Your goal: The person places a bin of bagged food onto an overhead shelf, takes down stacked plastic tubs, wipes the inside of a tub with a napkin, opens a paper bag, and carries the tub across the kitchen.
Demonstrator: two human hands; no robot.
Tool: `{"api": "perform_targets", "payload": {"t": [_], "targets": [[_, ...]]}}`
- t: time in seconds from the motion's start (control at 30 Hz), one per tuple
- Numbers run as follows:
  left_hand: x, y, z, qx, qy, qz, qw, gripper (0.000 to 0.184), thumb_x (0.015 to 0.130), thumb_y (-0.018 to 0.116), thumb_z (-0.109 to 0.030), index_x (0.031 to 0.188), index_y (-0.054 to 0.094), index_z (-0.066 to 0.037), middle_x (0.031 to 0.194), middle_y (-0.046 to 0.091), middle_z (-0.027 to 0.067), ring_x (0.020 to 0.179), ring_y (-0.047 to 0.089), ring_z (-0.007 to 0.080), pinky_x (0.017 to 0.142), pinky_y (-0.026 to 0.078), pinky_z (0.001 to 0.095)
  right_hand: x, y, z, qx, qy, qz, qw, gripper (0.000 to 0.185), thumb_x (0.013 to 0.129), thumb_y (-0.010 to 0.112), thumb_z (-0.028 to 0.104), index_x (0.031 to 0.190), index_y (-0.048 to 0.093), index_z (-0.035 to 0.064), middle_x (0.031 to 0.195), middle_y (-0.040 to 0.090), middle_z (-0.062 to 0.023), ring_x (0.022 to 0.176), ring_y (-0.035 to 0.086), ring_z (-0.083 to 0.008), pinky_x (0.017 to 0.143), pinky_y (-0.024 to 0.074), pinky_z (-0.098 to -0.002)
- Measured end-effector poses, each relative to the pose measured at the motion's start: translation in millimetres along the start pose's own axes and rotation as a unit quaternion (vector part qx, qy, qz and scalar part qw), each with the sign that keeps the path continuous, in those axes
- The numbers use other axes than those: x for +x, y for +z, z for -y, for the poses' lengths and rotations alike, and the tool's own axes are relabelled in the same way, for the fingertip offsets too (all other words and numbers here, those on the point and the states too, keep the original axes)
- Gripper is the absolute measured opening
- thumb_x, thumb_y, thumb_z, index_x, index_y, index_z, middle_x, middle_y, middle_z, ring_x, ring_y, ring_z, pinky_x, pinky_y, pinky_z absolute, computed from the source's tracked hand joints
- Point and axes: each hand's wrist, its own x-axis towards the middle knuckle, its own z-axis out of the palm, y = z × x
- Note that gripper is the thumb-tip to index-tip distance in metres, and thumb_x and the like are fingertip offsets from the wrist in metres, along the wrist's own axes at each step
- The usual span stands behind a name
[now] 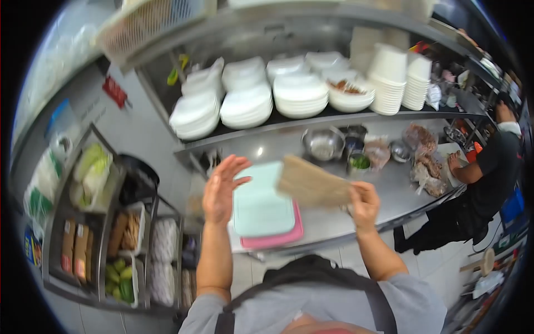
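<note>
My right hand (364, 206) pinches the near edge of a flat brown sheet (314, 182), which is blurred; I cannot tell whether it is paper or cloth. It stretches leftward above the steel counter and covers part of a pale blue cutting board (264, 214). Beneath that board lies a pink cutting board (272, 240), showing along its near and right edges. Raised by the blue board's left side, my left hand (222, 189) is open, fingers spread, with nothing in it.
Stacked white containers (247, 106) and tubs (387, 78) fill the shelf above. A metal bowl (324, 143), chopped greens (360, 161) and bagged meat (428, 172) stand on the counter. At right works another person (484, 178). Vegetable crates (119, 281) sit in the left rack.
</note>
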Motion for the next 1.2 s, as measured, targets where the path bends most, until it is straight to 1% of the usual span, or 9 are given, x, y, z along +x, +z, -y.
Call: {"api": "perform_targets", "payload": {"t": [0.2, 0.37, 0.43, 0.47, 0.53, 0.73, 1.0, 1.07, 1.2], "targets": [[132, 106, -131, 0.386, 0.29, 0.091, 0.871, 0.053, 0.081, 0.063, -0.009, 0.131, 0.048, 0.001, 0.13, 0.053, 0.0167, 0.12, 0.051, 0.0227, 0.095, 0.043, 0.0345, -11, -128, 13, -0.059, 0.076, -0.145, 0.985, 0.019, 0.08, 0.06, 0.001, 0.099, 0.059, 0.0004, 0.082, 0.059, -0.002, 0.076, 0.055, -0.0093, 0.069, 0.0445, -0.0226], [296, 157, -179, 0.682, 0.547, -0.048, 0.483, 0.055, 0.079, 0.066, -0.028, 0.126, 0.052, -0.003, 0.13, 0.051, 0.0206, 0.115, 0.051, 0.0402, 0.099, 0.041, 0.0452, -63, -186, 18, -0.164, 0.126, -0.17, 0.964, 0.015, 0.075, 0.059, 0.004, 0.089, 0.061, -0.0006, 0.076, 0.057, -0.0014, 0.071, 0.052, -0.0093, 0.066, 0.0427, -0.0234], [344, 156, -180, 0.774, 0.459, -0.098, 0.424, 0.053, 0.078, 0.067, -0.029, 0.123, 0.055, -0.003, 0.123, 0.057, 0.0191, 0.112, 0.055, 0.0368, 0.096, 0.043, 0.0423, -85, -205, 10, -0.172, 0.144, -0.182, 0.957, 0.015, 0.074, 0.058, 0.005, 0.087, 0.061, -0.0008, 0.075, 0.057, -0.0013, 0.07, 0.051, -0.0093, 0.065, 0.0419, -0.0234], [347, 159, -181, 0.773, 0.463, -0.097, 0.423, 0.053, 0.078, 0.067, -0.029, 0.123, 0.055, -0.003, 0.123, 0.057, 0.0191, 0.112, 0.055, 0.0368, 0.096, 0.043, 0.0423, -92, -211, 9, -0.18, 0.165, -0.188, 0.951, 0.015, 0.072, 0.057, 0.005, 0.085, 0.061, -0.001, 0.075, 0.057, -0.0012, 0.069, 0.051, -0.0093, 0.064, 0.0411, -0.0235], [354, 167, -185, 0.801, 0.254, -0.053, 0.54, 0.051, 0.077, 0.068, -0.033, 0.118, 0.059, -0.005, 0.113, 0.063, 0.0168, 0.106, 0.059, 0.0341, 0.093, 0.045, 0.0411, -103, -224, 10, -0.156, 0.17, -0.201, 0.952, 0.014, 0.071, 0.057, 0.005, 0.083, 0.061, -0.0011, 0.071, 0.056, -0.0001, 0.066, 0.049, -0.0087, 0.06, 0.0391, -0.0231], [300, 188, -194, 0.728, 0.385, 0.001, 0.567, 0.041, 0.078, 0.071, -0.033, 0.109, 0.065, -0.006, 0.108, 0.065, 0.017, 0.102, 0.061, 0.0319, 0.089, 0.047, 0.0394, -95, -261, -1, -0.145, 0.196, -0.185, 0.952, 0.013, 0.07, 0.054, 0.002, 0.081, 0.061, -0.0003, 0.066, 0.052, 0.0028, 0.059, 0.044, -0.0054, 0.054, 0.034, -0.021], [182, 205, -168, 0.749, 0.435, 0.002, 0.499, 0.035, 0.079, 0.07, -0.024, 0.11, 0.065, -0.009, 0.115, 0.06, 0.0118, 0.109, 0.056, 0.032, 0.09, 0.045, 0.0409, -6, -254, -8, -0.096, 0.167, -0.042, 0.98, 0.009, 0.084, 0.061, 0.008, 0.079, 0.06, 0.0012, 0.057, 0.045, 0.0081, 0.052, 0.037, -0.0019, 0.047, 0.0252, -0.0209], [137, 206, -152, 0.811, 0.42, -0.03, 0.406, 0.036, 0.077, 0.071, -0.014, 0.112, 0.063, -0.01, 0.125, 0.056, 0.0138, 0.119, 0.05, 0.0359, 0.097, 0.041, 0.0453, 13, -237, 3, -0.059, 0.191, -0.007, 0.98, 0.01, 0.084, 0.062, 0.01, 0.08, 0.061, 0.0008, 0.056, 0.045, 0.0078, 0.051, 0.037, -0.0022, 0.046, 0.0249, -0.0212], [64, 184, -112, 0.773, 0.391, -0.076, 0.493, 0.037, 0.075, 0.069, -0.006, 0.111, 0.062, -0.009, 0.127, 0.054, 0.0148, 0.124, 0.046, 0.0391, 0.099, 0.038, 0.0508, 63, -184, 37, -0.015, 0.163, 0.117, 0.98, 0.018, 0.087, 0.063, 0.018, 0.088, 0.063, -0.0007, 0.057, 0.048, 0.0047, 0.05, 0.039, -0.0031, 0.045, 0.0269, -0.0221]]}}
